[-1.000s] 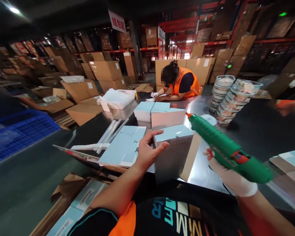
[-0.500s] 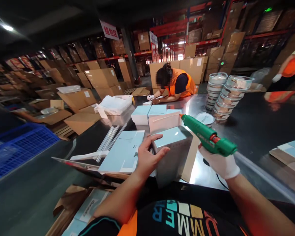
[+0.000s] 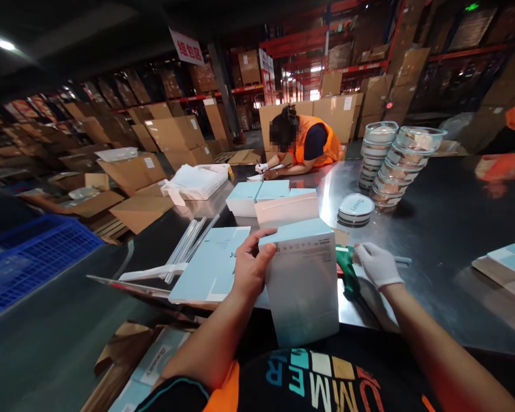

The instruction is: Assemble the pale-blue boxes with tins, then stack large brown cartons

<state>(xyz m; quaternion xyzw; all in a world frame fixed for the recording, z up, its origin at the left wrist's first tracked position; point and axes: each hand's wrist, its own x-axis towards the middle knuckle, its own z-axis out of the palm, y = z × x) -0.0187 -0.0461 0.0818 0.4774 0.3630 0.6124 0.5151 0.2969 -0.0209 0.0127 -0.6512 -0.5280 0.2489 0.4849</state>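
My bare left hand (image 3: 254, 263) grips the left edge of a pale blue and white box (image 3: 302, 286), thumb on the near face and fingers behind. The box stands tilted at the table's front edge. Right of it, a green glue gun (image 3: 349, 273) lies on the table, partly hidden by the box, its handle towards me. My right hand (image 3: 378, 264), in a white glove, is over the rear of the gun, off the handle, with fingers loosely bent and apart. A clear glue stick (image 3: 402, 261) pokes out beyond the hand. A flat pale blue box (image 3: 212, 263) lies left.
Clear glue sticks (image 3: 189, 246) lie at left. Behind are small blue boxes (image 3: 242, 200), a pinkish panel (image 3: 287, 210), round lids (image 3: 355, 209) and stacked clear containers (image 3: 405, 166). Across the table (image 3: 438, 229) a person in an orange vest (image 3: 315, 140) leans over, writing. A blue crate (image 3: 38, 257) is far left.
My right hand has lowered the glue gun to the table and let go of its handle. My left hand has closed on the box, which now tilts with its near face towards me.
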